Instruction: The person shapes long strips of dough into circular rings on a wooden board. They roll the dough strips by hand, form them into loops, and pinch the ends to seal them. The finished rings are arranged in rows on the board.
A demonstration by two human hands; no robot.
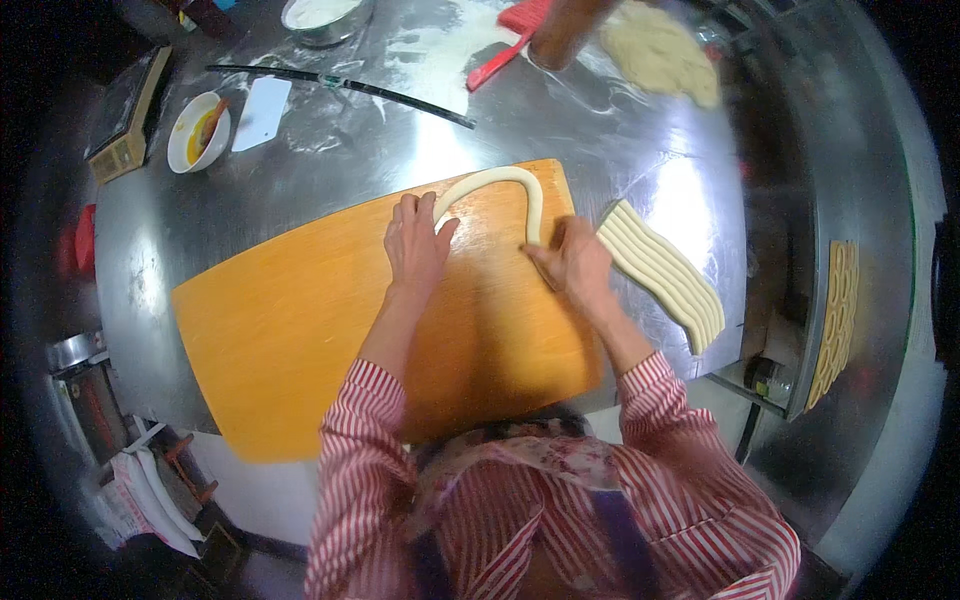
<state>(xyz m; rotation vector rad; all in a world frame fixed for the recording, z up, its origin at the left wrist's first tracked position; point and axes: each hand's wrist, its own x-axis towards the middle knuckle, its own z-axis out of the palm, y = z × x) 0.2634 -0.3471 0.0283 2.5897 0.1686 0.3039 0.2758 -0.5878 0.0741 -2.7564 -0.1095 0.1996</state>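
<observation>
A pale rope of dough [497, 176] arches across the far right part of a wooden board [300, 330]. Its left end runs under the fingers of my left hand [415, 240], which lies with thumb and fingers apart at the board's far edge. The other end is pinched between thumb and fingers of my right hand [575, 262], near the board's right edge. Just beyond my right hand, on the steel table, several dough strips [665, 272] lie side by side. The dough under my left palm is hidden.
On the steel table [330, 205] stand a white bowl with yellow liquid and a brush [198, 132], a white card [262, 113], a thin black rod [345, 84] and a flour bowl [322, 20]. Farther right are a red brush [500, 58], a rolling pin [570, 32] and a dough sheet [660, 55].
</observation>
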